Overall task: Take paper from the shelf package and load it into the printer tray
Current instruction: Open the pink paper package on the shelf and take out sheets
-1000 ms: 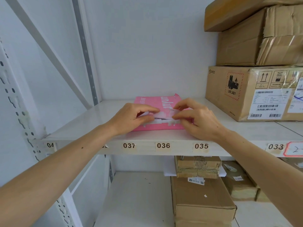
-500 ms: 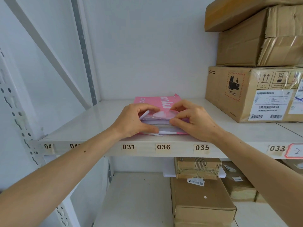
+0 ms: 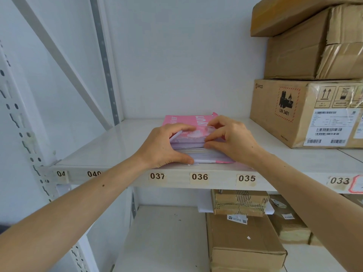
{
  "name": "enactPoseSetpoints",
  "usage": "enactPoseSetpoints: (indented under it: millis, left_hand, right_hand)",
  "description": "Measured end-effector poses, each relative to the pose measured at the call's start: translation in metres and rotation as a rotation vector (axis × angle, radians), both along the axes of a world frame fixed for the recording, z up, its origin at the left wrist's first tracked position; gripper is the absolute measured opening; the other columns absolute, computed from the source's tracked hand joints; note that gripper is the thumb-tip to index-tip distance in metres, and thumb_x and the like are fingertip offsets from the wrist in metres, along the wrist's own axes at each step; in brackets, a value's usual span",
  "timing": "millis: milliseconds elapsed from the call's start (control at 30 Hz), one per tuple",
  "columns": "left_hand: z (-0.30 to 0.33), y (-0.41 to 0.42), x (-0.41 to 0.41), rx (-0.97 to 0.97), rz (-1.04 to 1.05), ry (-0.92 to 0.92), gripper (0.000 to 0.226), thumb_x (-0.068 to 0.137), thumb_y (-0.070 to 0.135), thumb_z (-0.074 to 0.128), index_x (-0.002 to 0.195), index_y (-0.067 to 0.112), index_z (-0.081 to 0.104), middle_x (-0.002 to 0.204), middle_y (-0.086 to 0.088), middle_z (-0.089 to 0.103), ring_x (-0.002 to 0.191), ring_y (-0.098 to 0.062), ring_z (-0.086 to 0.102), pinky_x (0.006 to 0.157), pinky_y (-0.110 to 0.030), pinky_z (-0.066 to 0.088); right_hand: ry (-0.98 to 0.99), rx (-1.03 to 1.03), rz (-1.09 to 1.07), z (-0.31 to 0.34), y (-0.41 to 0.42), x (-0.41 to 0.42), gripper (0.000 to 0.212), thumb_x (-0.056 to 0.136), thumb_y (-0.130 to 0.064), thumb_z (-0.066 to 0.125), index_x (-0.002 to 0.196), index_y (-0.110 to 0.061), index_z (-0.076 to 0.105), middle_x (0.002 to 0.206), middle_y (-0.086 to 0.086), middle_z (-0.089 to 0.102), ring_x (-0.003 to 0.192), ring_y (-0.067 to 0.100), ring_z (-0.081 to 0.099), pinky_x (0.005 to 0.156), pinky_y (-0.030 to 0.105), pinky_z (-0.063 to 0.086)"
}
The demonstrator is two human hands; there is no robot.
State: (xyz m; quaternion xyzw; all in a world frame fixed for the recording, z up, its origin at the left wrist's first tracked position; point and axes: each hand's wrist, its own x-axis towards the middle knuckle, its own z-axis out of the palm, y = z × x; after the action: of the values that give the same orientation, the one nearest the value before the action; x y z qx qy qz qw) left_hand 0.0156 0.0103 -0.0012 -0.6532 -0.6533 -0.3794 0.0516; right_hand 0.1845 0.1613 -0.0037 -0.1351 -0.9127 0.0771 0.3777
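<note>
A pink paper package [image 3: 184, 119] lies flat on the white shelf [image 3: 110, 148], above the labels 037 to 035. Its near end is torn open and a stack of white sheets [image 3: 198, 152] shows there. My left hand [image 3: 163, 146] grips the left near corner of the stack, thumb under its front edge, fingers on the wrapper flap. My right hand [image 3: 231, 138] pinches the sheets and the wrapper flap at the right side. No printer is in view.
Stacked cardboard boxes [image 3: 308, 112] fill the right of the same shelf, close to my right hand. More boxes [image 3: 243, 240] sit on the lower shelf [image 3: 165, 238]. A perforated upright [image 3: 21, 138] and a diagonal brace [image 3: 64, 61] stand at the left.
The wrapper's open end has been lifted and the white sheets are now exposed. My left thumb has moved down to the stack's front edge; both hands stay at the package's near end.
</note>
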Motion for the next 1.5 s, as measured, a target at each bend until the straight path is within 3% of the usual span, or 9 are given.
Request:
enactPoseSetpoints:
  millis: [167, 333, 567, 833, 933, 1033, 1200, 1367, 1500]
  left_hand:
    - [0.002, -0.001, 0.001, -0.005, 0.008, 0.010, 0.082, 0.052, 0.039, 0.092, 0.127, 0.035, 0.060, 0.118, 0.029, 0.058, 0.115, 0.009, 0.048, 0.092, 0.002, 0.029]
    - [0.002, -0.002, 0.002, -0.009, 0.011, 0.018, 0.083, 0.051, 0.041, 0.092, 0.127, 0.035, 0.059, 0.117, 0.030, 0.057, 0.116, 0.005, 0.050, 0.095, -0.001, 0.031]
    - [0.001, -0.004, 0.004, -0.005, 0.024, 0.028, 0.080, 0.054, 0.038, 0.091, 0.127, 0.033, 0.060, 0.113, 0.034, 0.053, 0.110, 0.011, 0.047, 0.090, 0.003, 0.029]
    - [-0.007, -0.019, 0.005, 0.007, -0.048, -0.017, 0.045, 0.069, 0.030, 0.084, 0.113, 0.026, 0.073, 0.125, 0.015, 0.065, 0.119, 0.003, 0.056, 0.102, -0.019, 0.042]
    - [-0.012, -0.031, 0.012, 0.101, -0.088, -0.187, 0.009, 0.081, 0.017, 0.074, 0.088, 0.018, 0.080, 0.118, 0.009, 0.071, 0.115, -0.001, 0.061, 0.100, -0.022, 0.043]
    - [-0.015, -0.040, 0.017, 0.245, -0.030, -0.458, 0.017, 0.091, 0.019, 0.063, 0.093, 0.011, 0.079, 0.111, 0.008, 0.074, 0.111, -0.004, 0.063, 0.099, -0.026, 0.045]
    - [-0.020, -0.054, 0.027, 0.309, 0.205, -0.570, 0.021, 0.094, 0.038, 0.055, 0.102, 0.028, 0.072, 0.112, 0.016, 0.068, 0.100, 0.008, 0.059, 0.083, -0.012, 0.041]
    - [-0.024, -0.077, 0.034, 0.331, 0.370, -0.817, 0.015, 0.093, 0.032, 0.052, 0.097, 0.019, 0.059, 0.086, 0.006, 0.058, 0.073, -0.011, 0.056, 0.062, -0.023, 0.042]
    - [-0.026, -0.085, 0.042, 0.234, 0.467, -0.941, 0.025, 0.092, 0.036, 0.052, 0.103, 0.013, 0.052, 0.087, 0.002, 0.055, 0.071, -0.014, 0.056, 0.058, -0.029, 0.045]
  right_hand:
    - [-0.062, 0.235, -0.038, 0.003, -0.003, 0.005, 0.013, 0.084, -0.031, 0.070, 0.083, -0.021, 0.079, 0.114, 0.000, 0.066, 0.096, 0.020, 0.064, 0.068, 0.026, 0.037]
    - [-0.019, 0.557, -0.081, -0.003, -0.007, 0.002, 0.033, 0.087, -0.029, 0.048, 0.071, -0.014, 0.073, 0.107, 0.006, 0.070, 0.085, 0.023, 0.069, 0.063, 0.031, 0.051]
    - [-0.052, 0.507, -0.065, -0.010, -0.007, 0.007, 0.034, 0.093, -0.029, 0.043, 0.080, -0.009, 0.068, 0.126, 0.010, 0.060, 0.105, 0.013, 0.044, 0.076, 0.035, 0.050]
    - [-0.050, 0.521, -0.002, -0.009, -0.019, 0.022, 0.028, 0.093, -0.021, 0.050, 0.076, -0.007, 0.066, 0.129, 0.014, 0.057, 0.111, 0.031, 0.055, 0.090, 0.037, 0.040]
    - [-0.026, 0.500, 0.034, -0.009, -0.026, 0.027, 0.026, 0.092, -0.021, 0.052, 0.077, -0.006, 0.068, 0.127, 0.012, 0.059, 0.111, 0.030, 0.053, 0.091, 0.034, 0.037]
    - [-0.032, 0.477, 0.054, -0.011, -0.033, 0.034, 0.029, 0.092, -0.024, 0.051, 0.079, -0.006, 0.069, 0.125, 0.009, 0.060, 0.110, 0.026, 0.050, 0.091, 0.035, 0.039]
    - [-0.051, 0.433, 0.071, -0.011, -0.051, 0.046, 0.036, 0.093, -0.031, 0.045, 0.083, -0.008, 0.070, 0.114, 0.005, 0.064, 0.103, 0.023, 0.052, 0.085, 0.035, 0.041]
    - [-0.065, 0.367, 0.064, -0.017, -0.079, 0.063, 0.039, 0.091, -0.034, 0.044, 0.083, -0.007, 0.071, 0.100, 0.004, 0.066, 0.092, 0.028, 0.062, 0.079, 0.040, 0.048]
    - [-0.062, 0.291, 0.055, -0.020, -0.089, 0.074, 0.040, 0.091, -0.035, 0.043, 0.083, -0.008, 0.070, 0.100, 0.002, 0.065, 0.091, 0.025, 0.060, 0.081, 0.040, 0.048]
